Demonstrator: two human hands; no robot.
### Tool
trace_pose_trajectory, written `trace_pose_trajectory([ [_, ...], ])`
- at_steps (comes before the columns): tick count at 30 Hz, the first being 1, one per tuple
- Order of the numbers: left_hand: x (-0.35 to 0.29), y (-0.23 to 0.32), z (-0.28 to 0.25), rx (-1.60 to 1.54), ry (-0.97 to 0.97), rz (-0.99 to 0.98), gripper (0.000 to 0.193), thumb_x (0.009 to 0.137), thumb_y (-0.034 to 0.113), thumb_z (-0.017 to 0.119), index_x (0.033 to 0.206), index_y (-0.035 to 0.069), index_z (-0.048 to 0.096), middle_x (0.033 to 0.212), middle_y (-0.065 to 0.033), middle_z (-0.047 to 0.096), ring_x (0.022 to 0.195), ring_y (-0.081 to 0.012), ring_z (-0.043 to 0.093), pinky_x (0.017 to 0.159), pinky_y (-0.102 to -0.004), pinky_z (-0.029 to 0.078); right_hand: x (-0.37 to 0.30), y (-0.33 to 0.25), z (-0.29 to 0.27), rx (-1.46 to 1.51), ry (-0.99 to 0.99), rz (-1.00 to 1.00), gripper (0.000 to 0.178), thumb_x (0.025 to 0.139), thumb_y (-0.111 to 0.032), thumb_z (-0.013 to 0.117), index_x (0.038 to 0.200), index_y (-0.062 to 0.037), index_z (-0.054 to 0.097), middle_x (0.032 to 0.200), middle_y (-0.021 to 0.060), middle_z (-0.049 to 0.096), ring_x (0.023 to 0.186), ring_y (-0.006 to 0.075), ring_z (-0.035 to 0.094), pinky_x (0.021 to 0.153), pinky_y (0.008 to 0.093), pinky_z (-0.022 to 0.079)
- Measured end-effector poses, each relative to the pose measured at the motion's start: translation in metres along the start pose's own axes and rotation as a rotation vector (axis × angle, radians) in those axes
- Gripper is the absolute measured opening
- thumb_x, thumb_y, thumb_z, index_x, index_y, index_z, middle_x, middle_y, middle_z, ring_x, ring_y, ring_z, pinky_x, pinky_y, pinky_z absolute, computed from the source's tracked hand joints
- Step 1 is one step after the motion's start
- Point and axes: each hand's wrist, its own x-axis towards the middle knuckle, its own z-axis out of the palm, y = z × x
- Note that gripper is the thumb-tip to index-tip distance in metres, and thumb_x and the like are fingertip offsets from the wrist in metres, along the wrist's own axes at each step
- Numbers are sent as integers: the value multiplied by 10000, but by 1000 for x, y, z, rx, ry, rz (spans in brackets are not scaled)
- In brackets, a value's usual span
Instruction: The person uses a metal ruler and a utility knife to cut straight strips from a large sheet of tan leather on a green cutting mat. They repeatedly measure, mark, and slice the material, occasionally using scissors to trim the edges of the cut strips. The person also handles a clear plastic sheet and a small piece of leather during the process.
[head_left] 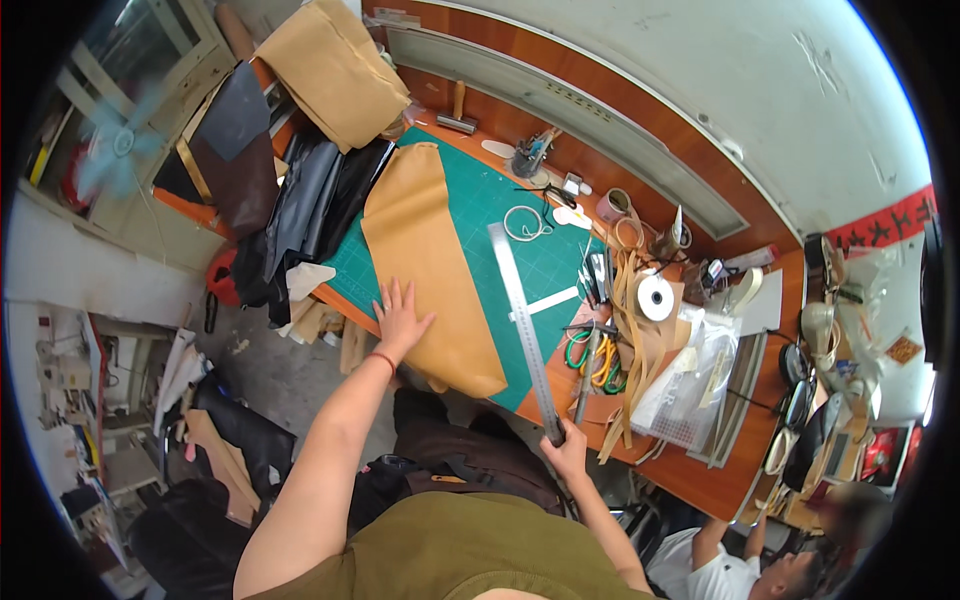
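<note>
A long piece of tan leather (425, 250) lies across the green cutting mat (480, 200), its near end hanging over the table's front edge. My left hand (402, 320) rests flat on the leather with the fingers spread. At the front edge, right of the leather, my right hand (568, 452) grips the near end of a long steel ruler (525, 325). The ruler slants away over the mat, apart from the leather. A thin white strip (545, 302) lies beside the ruler.
To the right are scissors with coloured handles (603, 360), a white spool (655, 297), leather strips (630, 350) and a clear plastic bag (700, 380). Folded tan leather (335, 70) and dark leather rolls (320, 190) sit at the left. Another person in white (700, 560) is at lower right.
</note>
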Motion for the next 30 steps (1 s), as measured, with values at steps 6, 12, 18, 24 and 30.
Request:
trace_pose_trajectory([
  [6, -101, 61, -2, -74, -4, 173, 752, 810, 472, 750, 1432, 121, 517, 1524, -202, 346, 1409, -392, 301, 1092, -562, 285, 17, -1, 10, -64, 72, 69, 267, 709, -186, 705, 773, 15, 543, 674, 190, 541, 633, 364, 568, 612, 426, 466],
  [12, -83, 59, -15, -149, -46, 233, 506, 818, 355, 765, 1237, 106, 632, 1255, -139, 517, 1202, -324, 465, 954, -484, 364, 86, 16, 32, -281, 90, 34, 374, 801, -253, 761, 1006, 8, 591, 993, 249, 601, 918, 425, 598, 786, 486, 487],
  [18, 57, 36, -49, -116, 10, 393, 360, 810, 241, 761, 1095, 60, 636, 1123, -128, 565, 1132, -332, 520, 937, -460, 415, 114, -25, 60, -325, 316, -153, 567, 813, -142, 781, 1305, -8, 534, 1200, 254, 518, 1085, 430, 553, 902, 470, 474],
  [24, 260, 51, -21, -128, 330, 459, 326, 877, 247, 703, 1139, 68, 631, 1264, -122, 556, 1208, -325, 505, 1005, -498, 408, 135, -45, 141, -381, 195, -342, 426, 776, -154, 746, 1187, -82, 658, 1103, 113, 608, 869, 281, 595, 736, 405, 464],
  [30, 338, 82, -38, -23, -284, 212, 439, 942, 490, 617, 1108, 91, 687, 1204, -132, 670, 1186, -316, 573, 1011, -487, 415, 134, -29, 143, -369, 211, -325, 477, 676, -141, 715, 1150, -92, 688, 1070, 74, 632, 787, 243, 569, 662, 386, 415],
])
